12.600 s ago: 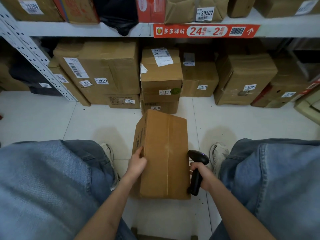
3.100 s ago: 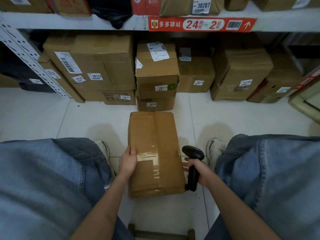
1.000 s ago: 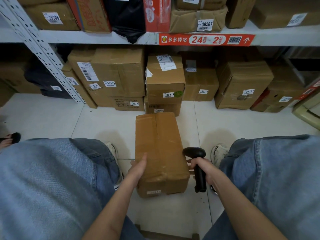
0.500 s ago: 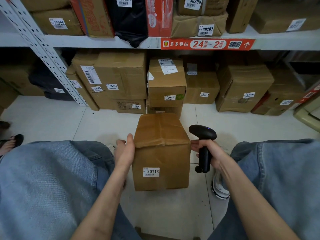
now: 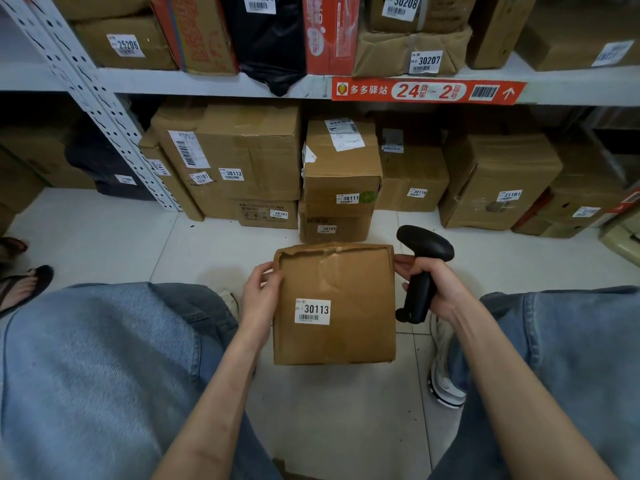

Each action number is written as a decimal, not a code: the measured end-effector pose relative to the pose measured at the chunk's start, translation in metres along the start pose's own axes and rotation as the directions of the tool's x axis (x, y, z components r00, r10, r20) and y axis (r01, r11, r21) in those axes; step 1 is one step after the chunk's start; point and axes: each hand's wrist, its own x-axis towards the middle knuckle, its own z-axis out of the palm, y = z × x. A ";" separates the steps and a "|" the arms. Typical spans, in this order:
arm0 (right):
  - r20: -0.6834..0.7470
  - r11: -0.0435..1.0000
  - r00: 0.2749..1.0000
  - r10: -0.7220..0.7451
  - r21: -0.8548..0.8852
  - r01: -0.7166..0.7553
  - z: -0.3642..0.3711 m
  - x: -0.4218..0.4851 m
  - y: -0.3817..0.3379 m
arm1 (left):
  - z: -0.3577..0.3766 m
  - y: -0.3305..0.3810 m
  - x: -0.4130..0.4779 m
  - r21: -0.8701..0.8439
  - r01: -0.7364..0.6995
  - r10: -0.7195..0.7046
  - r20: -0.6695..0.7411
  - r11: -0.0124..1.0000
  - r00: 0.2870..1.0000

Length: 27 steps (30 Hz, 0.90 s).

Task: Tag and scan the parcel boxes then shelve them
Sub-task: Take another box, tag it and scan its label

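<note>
A brown cardboard parcel box (image 5: 339, 327) is held up between my knees, its end face toward me with a white tag (image 5: 312, 311) reading 30113. My left hand (image 5: 258, 299) grips the box's left edge near the top. My right hand (image 5: 433, 282) holds a black handheld scanner (image 5: 420, 265) by its handle, and its fingertips touch the box's upper right corner.
Tagged cardboard boxes (image 5: 341, 171) stand packed on the floor under a white metal shelf (image 5: 214, 85) with a red label 24-2 (image 5: 427, 91). More parcels sit on that shelf. A perforated shelf post (image 5: 104, 109) slants at left. Another person's sandalled foot (image 5: 24, 287) is at far left.
The box went from lying flat on the floor to lifted and tipped on end, so the tagged face 30113 turned toward me. Both hands rose with it, the scanner too.
</note>
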 end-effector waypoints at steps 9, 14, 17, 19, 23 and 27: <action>-0.066 0.995 0.997 -0.049 -0.094 0.043 0.009 -0.008 -0.010 | 0.003 0.015 0.023 -0.096 0.036 -0.028 0.079 0.995 0.996; -0.173 0.980 0.983 -0.059 -0.199 0.023 0.012 -0.005 -0.001 | 0.009 0.011 0.029 -0.011 -0.026 0.028 0.192 1.000 0.981; -0.211 0.967 0.975 -0.072 -0.254 0.016 0.016 -0.007 0.000 | 0.012 0.005 0.024 0.018 -0.041 0.035 0.242 0.999 0.970; -0.204 0.964 0.976 -0.077 -0.266 0.021 0.019 -0.007 -0.002 | 0.013 0.003 0.024 0.011 -0.009 0.006 0.252 1.000 0.968; -0.183 0.958 0.981 -0.070 -0.285 0.015 0.025 -0.005 -0.002 | 0.015 0.002 0.025 -0.011 0.037 -0.032 0.298 0.999 0.954; -0.200 0.969 0.977 -0.076 -0.247 0.025 0.033 -0.002 -0.001 | 0.016 0.002 0.032 -0.023 0.087 -0.077 0.293 0.996 0.953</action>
